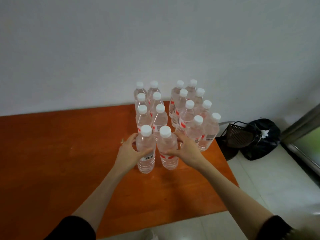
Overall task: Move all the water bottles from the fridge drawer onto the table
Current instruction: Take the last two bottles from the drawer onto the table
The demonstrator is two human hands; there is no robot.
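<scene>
Head view: two water bottles are being set upright on the orange tabletop (69, 153). The left hand (129, 153) is curled round the left bottle (145, 151), the right hand (185, 149) round the right bottle (168, 149). Sixteen bottles are counted in all. Next, both grips likely need releasing.

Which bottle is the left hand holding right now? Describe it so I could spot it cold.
On the orange-brown wooden table, two blocks of clear plastic water bottles with white caps stand near the wall. The left hand grips the nearest bottle of the left block, beside the one in the right hand. Its label shows a black barcode facing the camera; its neighbour shows red.
</scene>
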